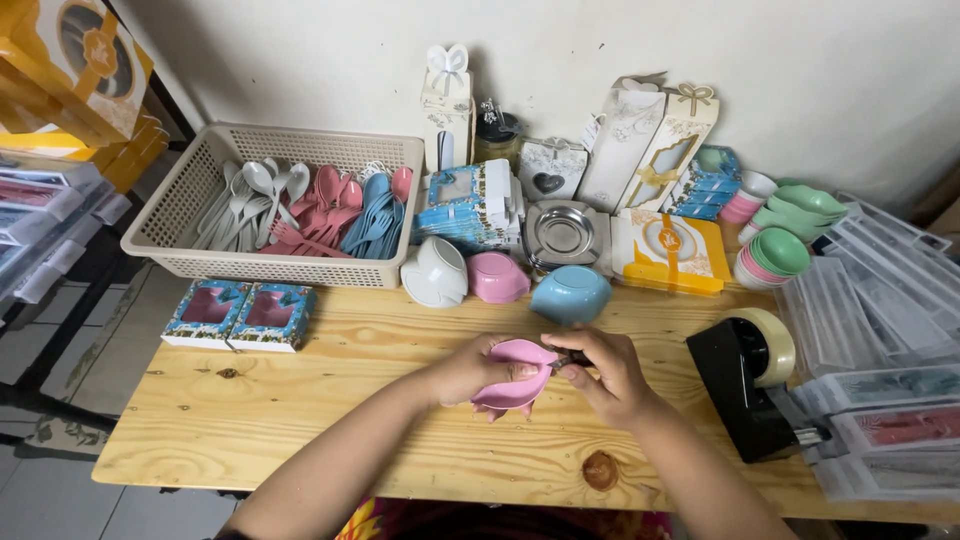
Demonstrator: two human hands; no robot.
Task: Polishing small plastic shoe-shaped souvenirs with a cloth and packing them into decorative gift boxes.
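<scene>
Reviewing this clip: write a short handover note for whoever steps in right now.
Left hand: holding the pink bowl tilted above the wooden table.
Right hand: pinching a small dark item at the bowl's rim; what it is cannot be told.
Nearby: white bowl, second pink bowl and blue bowl upside down behind; basket of cutlery far left; tape dispenser right.
Done or left: not readable here.

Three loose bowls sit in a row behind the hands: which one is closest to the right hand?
The blue bowl, at the right end of the row, just beyond the right hand. The white bowl and pink bowl lie farther left.
</scene>
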